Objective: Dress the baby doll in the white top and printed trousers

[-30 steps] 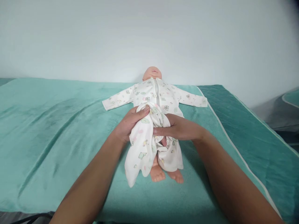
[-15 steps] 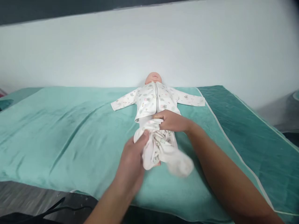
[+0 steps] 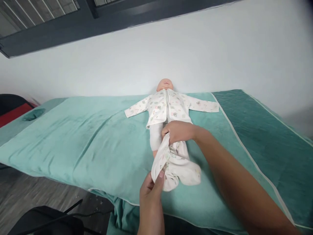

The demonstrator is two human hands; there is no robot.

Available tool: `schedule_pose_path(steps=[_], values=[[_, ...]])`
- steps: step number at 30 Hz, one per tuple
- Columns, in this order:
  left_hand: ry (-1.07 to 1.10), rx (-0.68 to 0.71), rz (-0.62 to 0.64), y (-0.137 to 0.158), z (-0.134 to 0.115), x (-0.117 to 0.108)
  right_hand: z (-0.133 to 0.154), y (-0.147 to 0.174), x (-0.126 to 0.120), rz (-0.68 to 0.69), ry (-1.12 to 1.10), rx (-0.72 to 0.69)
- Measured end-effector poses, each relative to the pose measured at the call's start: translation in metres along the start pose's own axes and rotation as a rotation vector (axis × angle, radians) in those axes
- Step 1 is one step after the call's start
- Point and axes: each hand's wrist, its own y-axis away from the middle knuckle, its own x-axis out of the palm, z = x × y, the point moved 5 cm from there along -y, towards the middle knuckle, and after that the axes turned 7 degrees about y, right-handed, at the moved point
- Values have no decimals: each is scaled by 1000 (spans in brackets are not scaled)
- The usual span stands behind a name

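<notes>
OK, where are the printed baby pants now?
In the head view, the printed baby pants are below and slightly right of centre, at the doll's legs, held by the right hand above and the left hand below.

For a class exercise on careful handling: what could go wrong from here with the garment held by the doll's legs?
The printed garment is bunched between the left hand and right hand, so it might twist or tangle. The doll lies on a creased green cover; a firm pull could drag either. The jacket hem sits close to the right hand and might get caught.
</notes>
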Motion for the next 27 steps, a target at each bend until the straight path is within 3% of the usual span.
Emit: schedule_pose_path(steps=[9, 15, 23, 27], values=[[-385, 25, 93, -14, -42, -17, 9, 1, 3, -21, 82, 36], [-325, 26, 213, -33, -37, -14, 8, 4, 4, -31, -10, 38], [-641, 433, 200, -71, -58, -3, 4, 7, 0, -133, -140, 91], [-756, 532, 186, -91, -73, 6, 3, 8, -1, -144, -142, 104]])
